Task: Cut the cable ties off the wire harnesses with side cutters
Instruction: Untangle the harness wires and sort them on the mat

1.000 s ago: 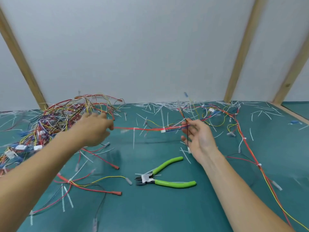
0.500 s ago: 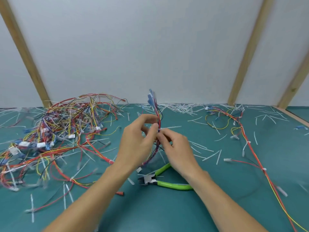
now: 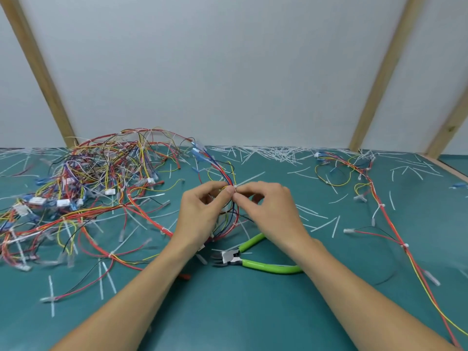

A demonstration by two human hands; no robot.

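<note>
Item: wire harness (image 3: 229, 178), multicoloured strands (red, blue, yellow, black), held above the green mat (image 3: 253, 312) at centre; its upper end with blue connectors rises beyond the fingers, its lower loop hangs between the wrists. Left hand (image 3: 202, 211): thumb and forefinger pinched on the bundle. Right hand (image 3: 271, 206): fingertips pinched just beside the left's, on the bundle at a white cable tie (image 3: 249, 179) whose tail juts up and right. Side cutters (image 3: 253, 259), green-handled, lie on the mat near and below the right wrist, untouched, jaws pointing left and slightly parted. Left: large tangled pile of harnesses (image 3: 83, 188). Right: one long red-and-yellow harness (image 3: 385, 214) stretched along the mat, white ties along it. Scattered throughout: cut white tie pieces (image 3: 273, 153), thickest by the back wall.
</note>
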